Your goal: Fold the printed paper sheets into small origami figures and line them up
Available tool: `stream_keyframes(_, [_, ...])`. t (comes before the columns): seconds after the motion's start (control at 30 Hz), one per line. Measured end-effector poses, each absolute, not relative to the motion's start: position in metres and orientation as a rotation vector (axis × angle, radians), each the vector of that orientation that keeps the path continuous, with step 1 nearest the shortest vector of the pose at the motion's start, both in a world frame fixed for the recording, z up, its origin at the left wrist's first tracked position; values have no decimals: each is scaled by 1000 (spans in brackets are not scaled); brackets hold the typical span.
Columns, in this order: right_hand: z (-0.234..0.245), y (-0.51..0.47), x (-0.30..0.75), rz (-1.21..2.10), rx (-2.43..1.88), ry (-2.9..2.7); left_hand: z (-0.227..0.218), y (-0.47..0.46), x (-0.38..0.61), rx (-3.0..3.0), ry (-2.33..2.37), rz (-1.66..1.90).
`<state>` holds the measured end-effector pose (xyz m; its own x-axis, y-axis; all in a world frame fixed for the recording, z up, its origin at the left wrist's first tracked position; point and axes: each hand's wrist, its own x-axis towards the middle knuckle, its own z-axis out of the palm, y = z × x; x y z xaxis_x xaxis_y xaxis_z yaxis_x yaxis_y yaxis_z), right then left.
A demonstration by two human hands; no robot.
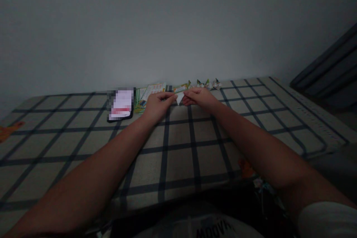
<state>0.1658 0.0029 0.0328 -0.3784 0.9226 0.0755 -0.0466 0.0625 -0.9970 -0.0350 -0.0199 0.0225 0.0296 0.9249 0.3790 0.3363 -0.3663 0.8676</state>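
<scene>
My left hand and my right hand meet over the far middle of the table. Between their fingertips is a small white folded paper, which comes to a point at the bottom. The thumb and fingers of each hand pinch it, the left at its left side, the right at its upper right. Just behind it lies a green and yellow printed paper strip, partly covered by the hands. Small folded printed paper pieces stand to the right of that strip.
A checked cloth covers the table, which meets a plain wall. Left of my hands lie a phone with a lit, blurred screen and green and white printed leaflets. Dark curtain-like fabric hangs at the right.
</scene>
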Motion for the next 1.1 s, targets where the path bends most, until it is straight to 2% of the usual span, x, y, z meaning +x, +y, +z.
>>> stream_keyframes(0.37, [33, 2, 164, 1219, -892, -1752, 23, -22, -32, 1670, 1228, 1320])
stream_keyframes(0.57, [32, -1, 161, 1321, -889, -1791, 23, -20, -32, 1593, 1240, 1389])
stream_keyframes(0.77, [35, -2, 163, 1178, -874, -1901, 21, -18, -33, 1532, 1165, 1384])
stream_keyframes(0.87, [38, -5, 164, 1271, -833, -1883, 22, -18, -31, 1420, 1037, 1341])
stream_keyframes(1.1, [35, -12, 166, 1763, -656, -1691, 25, -24, -29, 1210, 731, 1023])
